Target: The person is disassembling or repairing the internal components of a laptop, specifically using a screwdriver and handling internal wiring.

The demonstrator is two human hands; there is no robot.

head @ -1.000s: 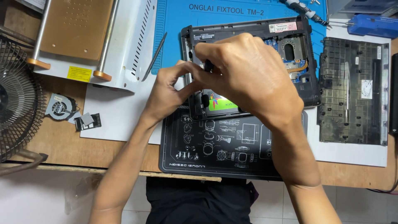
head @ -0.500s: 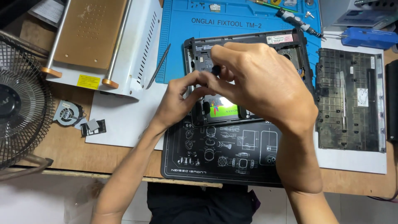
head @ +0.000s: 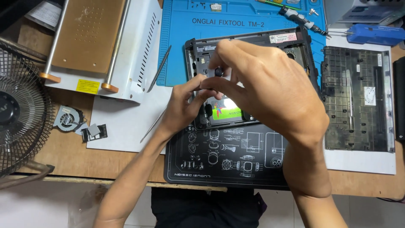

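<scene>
An opened black laptop base [head: 295, 44] lies across a blue work mat [head: 177, 46] and a black printed mat [head: 236, 164]. A drive with a green label [head: 228, 114] sits in the base. My right hand [head: 270, 90] hovers over the base, fingers closed on a small screwdriver whose round black cap [head: 218, 71] shows between them. My left hand [head: 183, 105] reaches in from the left. Its thumb and forefinger pinch the tool's lower part at the base's left edge. The tool's tip is hidden.
The laptop's bottom cover [head: 358, 101] lies on white paper at right. A white heater box with a brown plate [head: 97, 46] stands at back left, and a wire-guard fan [head: 19, 114] at far left. A small cooling fan [head: 67, 119], metal pry tools [head: 159, 69] and a screwdriver [head: 301, 19] lie about.
Both hands stay over the laptop's left part, with the fingers shifted slightly. More of the green label shows below the right hand. The view has drifted a little.
</scene>
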